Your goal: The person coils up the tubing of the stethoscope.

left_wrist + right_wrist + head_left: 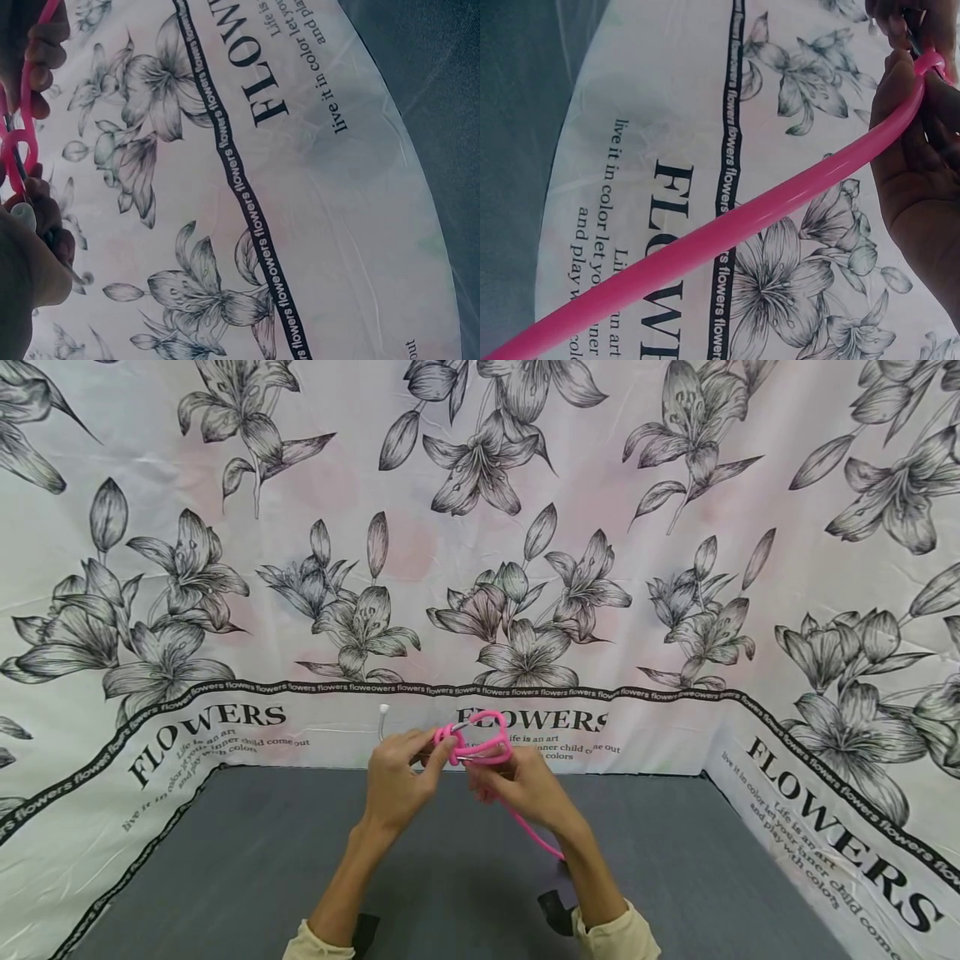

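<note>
A thick, glossy pink cord (491,758) is bent into loops in front of me, above the far edge of the table. My left hand (399,781) pinches the left end of these loops between thumb and fingers. On the right, my right hand (531,783) grips the loops from below, fingers curled. A thin grey rod-like piece (9,124) runs through the loops. Past my left hand sticks up a thin grey stem with a white tip (384,710). The cord's long tail (727,232) hangs from my right hand down toward the table.
A dark grey table top (465,877) lies below my hands. White cloth printed with flowers (525,635) and lettering encloses it at the back and both sides. Black straps (555,912) show near my cream sleeves (618,935).
</note>
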A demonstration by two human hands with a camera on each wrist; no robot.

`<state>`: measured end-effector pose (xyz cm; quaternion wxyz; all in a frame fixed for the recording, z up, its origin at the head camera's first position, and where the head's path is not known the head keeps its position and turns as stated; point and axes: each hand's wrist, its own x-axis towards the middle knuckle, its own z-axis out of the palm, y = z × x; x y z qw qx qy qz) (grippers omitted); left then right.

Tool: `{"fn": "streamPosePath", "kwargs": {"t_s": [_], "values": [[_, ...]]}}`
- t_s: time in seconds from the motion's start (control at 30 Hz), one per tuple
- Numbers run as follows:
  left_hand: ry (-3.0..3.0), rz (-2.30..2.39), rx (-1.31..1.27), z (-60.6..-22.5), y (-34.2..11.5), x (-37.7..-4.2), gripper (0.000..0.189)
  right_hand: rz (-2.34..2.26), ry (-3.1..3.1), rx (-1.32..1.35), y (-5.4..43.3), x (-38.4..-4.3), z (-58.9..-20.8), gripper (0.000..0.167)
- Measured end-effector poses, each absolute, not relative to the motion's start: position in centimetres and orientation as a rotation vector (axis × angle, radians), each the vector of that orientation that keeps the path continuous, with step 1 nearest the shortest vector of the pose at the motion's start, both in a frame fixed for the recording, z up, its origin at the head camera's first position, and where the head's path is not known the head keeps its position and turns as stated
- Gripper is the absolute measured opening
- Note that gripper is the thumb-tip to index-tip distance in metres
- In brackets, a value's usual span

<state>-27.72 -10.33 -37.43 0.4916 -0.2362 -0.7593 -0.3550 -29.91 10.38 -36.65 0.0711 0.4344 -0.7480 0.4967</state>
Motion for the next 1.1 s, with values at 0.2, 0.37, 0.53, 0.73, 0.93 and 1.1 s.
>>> {"fn": "streamPosePath", "kwargs": {"t_s": [0.2,0.37,0.53,0.73,0.93,1.1], "values": [[-1.84,-0.83,-0.544,-37.5,-10.3,-27.8,0.013,1.549,-2.291,1.312,10.4,-29.9,-36.7,0.016],[-1.802,-0.863,-0.467,-37.6,-10.5,-28.0,0.015,1.579,-2.342,1.343,10.2,-29.7,-36.6,0.018],[-1.789,-0.854,-0.398,-37.8,-10.6,-28.2,0.015,1.563,-2.387,1.404,9.8,-29.5,-36.5,0.017],[-1.814,-0.789,-0.347,-37.7,-10.4,-28.0,0.018,1.582,-2.449,1.475,10.2,-29.2,-36.3,0.017],[-1.828,-0.695,-0.322,-37.6,-10.3,-27.8,0.02,1.498,-2.469,1.576,10.5,-28.7,-35.8,0.019],[-1.824,-0.556,-0.349,-37.6,-10.2,-27.7,0.022,1.403,-2.424,1.607,10.4,-28.2,-35.4,0.012]]}}
